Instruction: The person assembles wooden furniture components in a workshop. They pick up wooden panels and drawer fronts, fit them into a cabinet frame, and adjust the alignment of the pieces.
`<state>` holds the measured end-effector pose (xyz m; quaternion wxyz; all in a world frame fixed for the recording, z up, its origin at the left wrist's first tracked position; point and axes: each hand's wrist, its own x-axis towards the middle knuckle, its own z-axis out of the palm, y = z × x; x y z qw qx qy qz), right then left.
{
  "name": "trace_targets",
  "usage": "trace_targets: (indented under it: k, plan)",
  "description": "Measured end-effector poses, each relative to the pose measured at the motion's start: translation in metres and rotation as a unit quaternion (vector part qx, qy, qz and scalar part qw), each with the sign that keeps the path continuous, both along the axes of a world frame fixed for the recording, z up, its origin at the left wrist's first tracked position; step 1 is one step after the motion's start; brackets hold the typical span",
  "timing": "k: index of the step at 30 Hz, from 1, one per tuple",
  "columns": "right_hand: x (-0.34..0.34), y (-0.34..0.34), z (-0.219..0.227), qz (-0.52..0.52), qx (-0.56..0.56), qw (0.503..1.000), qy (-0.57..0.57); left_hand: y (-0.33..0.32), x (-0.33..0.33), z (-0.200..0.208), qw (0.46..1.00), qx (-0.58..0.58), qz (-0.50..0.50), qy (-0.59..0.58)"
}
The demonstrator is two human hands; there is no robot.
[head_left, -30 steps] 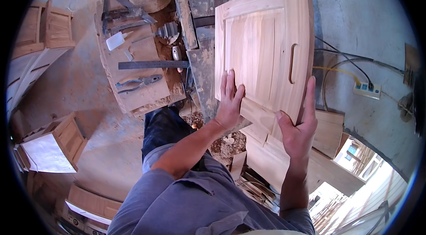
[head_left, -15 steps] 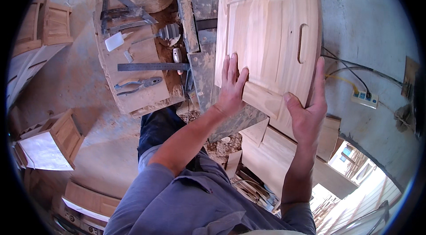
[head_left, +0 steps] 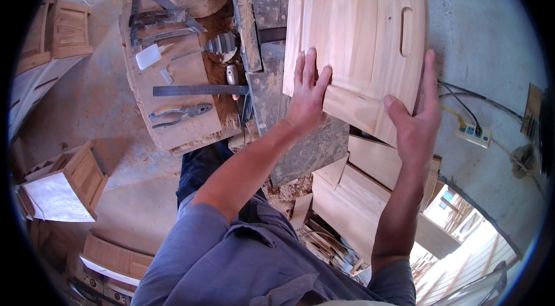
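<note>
A pale wooden cabinet door (head_left: 347, 34) with a raised panel and a slot-shaped handle cutout lies on a worn, dark metal work surface (head_left: 312, 156). My left hand (head_left: 307, 104) rests on its near left corner, fingers spread on the frame and panel. At the near right corner, my right hand (head_left: 415, 127) holds the door, with the thumb on the face and the fingers stretched along the outer side edge. The fingers' undersides are hidden.
Left of the work surface, a dusty board (head_left: 196, 63) bears pliers (head_left: 182, 114), a steel ruler (head_left: 196, 90), a white bottle (head_left: 148, 57) and a triangular frame (head_left: 156, 14). Wooden panels (head_left: 352, 202) lie near my right forearm. A power strip (head_left: 474, 134) with cables is at right.
The cabinet door has slid away from me and slightly right, baring more of the near work surface. Both hands have moved with it, keeping their places on its corners.
</note>
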<state>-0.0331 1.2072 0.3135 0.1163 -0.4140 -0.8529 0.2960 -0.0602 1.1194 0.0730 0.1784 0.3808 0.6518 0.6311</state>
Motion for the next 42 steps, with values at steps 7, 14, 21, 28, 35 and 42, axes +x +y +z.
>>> trace_targets:
  k: [7, 14, 21, 28, 35, 42]
  plan:
    - [-0.028, 0.018, 0.002, -0.002, 0.016, 1.0, -0.007, 0.025, -0.022, -0.007, 0.999, -0.021, 0.011, 0.028]
    - [-0.052, 0.034, 0.004, -0.016, 0.038, 0.999, -0.029, 0.045, -0.046, 0.001, 0.998, -0.056, 0.01, 0.03]
    - [-0.07, 0.057, 0.002, -0.007, 0.061, 0.997, -0.041, 0.065, -0.067, 0.002, 0.998, -0.061, 0.007, 0.023]
    - [-0.091, 0.081, -0.002, 0.015, 0.048, 0.999, -0.01, 0.089, -0.086, -0.006, 0.998, -0.053, 0.021, 0.032]
    - [-0.113, 0.096, -0.002, 0.019, 0.051, 0.998, -0.021, 0.1, -0.108, 0.0, 0.998, -0.059, 0.028, 0.018]
    - [-0.13, 0.127, 0.002, -0.018, -0.007, 0.999, -0.026, 0.116, -0.133, 0.002, 0.997, -0.071, 0.018, 0.01]
